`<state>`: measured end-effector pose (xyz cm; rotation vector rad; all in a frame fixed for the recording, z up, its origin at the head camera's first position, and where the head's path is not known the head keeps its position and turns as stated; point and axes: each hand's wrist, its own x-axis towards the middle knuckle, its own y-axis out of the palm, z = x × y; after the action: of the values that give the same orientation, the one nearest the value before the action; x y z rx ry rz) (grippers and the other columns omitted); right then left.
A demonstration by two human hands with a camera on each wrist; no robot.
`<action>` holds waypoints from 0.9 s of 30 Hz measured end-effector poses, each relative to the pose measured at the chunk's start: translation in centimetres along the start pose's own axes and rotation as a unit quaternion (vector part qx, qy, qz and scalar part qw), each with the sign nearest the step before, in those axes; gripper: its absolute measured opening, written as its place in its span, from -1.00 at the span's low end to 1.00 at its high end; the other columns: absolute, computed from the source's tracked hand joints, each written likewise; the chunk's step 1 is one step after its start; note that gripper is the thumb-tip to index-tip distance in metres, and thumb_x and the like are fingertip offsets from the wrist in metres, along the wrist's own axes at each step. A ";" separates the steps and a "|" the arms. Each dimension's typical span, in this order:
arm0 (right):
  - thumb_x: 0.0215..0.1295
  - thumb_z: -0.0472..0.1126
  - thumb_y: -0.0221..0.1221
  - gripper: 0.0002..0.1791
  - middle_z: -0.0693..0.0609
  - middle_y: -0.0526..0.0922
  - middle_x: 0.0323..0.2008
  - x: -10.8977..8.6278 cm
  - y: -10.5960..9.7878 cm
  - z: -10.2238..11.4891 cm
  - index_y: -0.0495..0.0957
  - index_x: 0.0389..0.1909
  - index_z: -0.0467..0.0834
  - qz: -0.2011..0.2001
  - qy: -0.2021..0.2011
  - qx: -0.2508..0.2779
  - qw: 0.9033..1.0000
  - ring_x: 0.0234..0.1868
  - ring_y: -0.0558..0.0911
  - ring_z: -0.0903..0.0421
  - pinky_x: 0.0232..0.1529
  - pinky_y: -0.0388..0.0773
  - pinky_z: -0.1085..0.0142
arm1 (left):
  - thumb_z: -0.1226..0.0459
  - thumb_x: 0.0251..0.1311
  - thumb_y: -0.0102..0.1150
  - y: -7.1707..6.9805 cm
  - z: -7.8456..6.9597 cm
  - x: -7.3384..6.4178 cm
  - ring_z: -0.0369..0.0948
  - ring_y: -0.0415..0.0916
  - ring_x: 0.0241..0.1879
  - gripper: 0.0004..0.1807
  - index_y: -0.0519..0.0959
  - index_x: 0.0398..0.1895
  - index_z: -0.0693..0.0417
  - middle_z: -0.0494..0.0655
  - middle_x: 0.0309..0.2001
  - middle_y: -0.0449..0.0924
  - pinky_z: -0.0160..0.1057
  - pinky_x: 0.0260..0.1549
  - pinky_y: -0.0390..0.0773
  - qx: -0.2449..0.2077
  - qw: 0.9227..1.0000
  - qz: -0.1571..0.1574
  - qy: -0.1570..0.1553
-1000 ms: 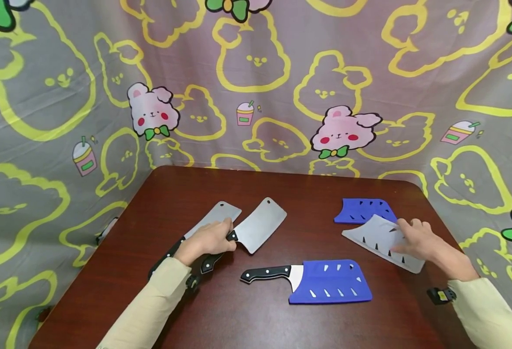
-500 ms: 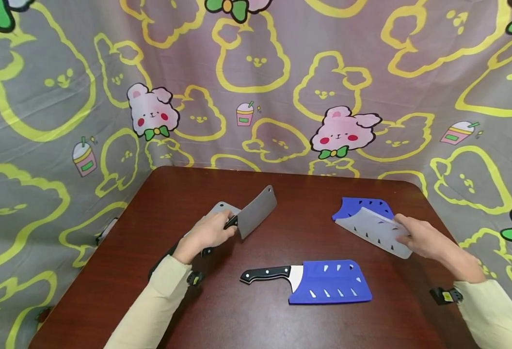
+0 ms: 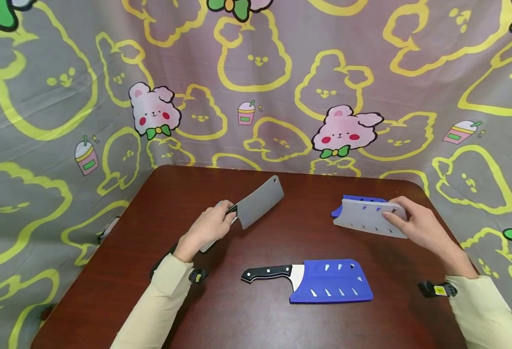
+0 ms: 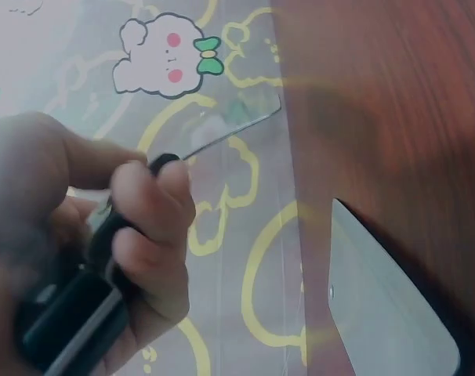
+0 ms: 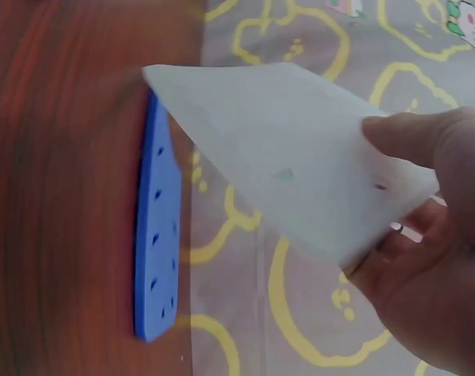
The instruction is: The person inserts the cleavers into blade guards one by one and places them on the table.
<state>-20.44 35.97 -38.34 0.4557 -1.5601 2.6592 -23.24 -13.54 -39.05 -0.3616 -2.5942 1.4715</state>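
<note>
The fingers of the left hand [image 3: 208, 227] grasped a held cleaver [image 3: 261, 201] by its black handle, its blade pointing ahead and right of them, above the table [image 3: 308, 232] and short of its far edge. The fingers of the right hand [image 3: 422, 225] pinched a white slotted blade sheath [image 3: 362, 218] at its right end; its body reached left from them, and the table's right edge ran near them. A wide stretch of tabletop separated blade from sheath.

Below the left fingers lay a second cleaver [image 4: 386, 298], largely hidden by hand and arm overhead. An empty blue sheath [image 5: 157, 235] lay left of the right fingers, partly behind the white one. Between both hands, nearer the person, a blue-sheathed cleaver [image 3: 330, 282] occupied the middle. A cartoon-print curtain [image 3: 282, 58] bounded the space beyond the fingers.
</note>
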 end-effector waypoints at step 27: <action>0.40 -0.39 0.07 -0.53 0.16 0.66 -0.12 0.5 -1.3 4.0 0.34 0.32 -0.26 -0.162 -0.045 0.413 0.895 -0.29 0.71 0.34 -0.37 0.62 0.50 | -0.07 0.41 0.01 -2.0 -1.4 -0.9 -0.25 0.25 -0.73 -0.59 0.35 -0.49 0.00 -0.16 -0.70 0.27 -0.30 -0.67 0.29 -0.172 0.971 0.063 0.156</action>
<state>-19.71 33.16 -35.27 0.7705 -0.2178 2.8995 -22.35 -13.57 -36.62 -0.7445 -2.5921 0.8967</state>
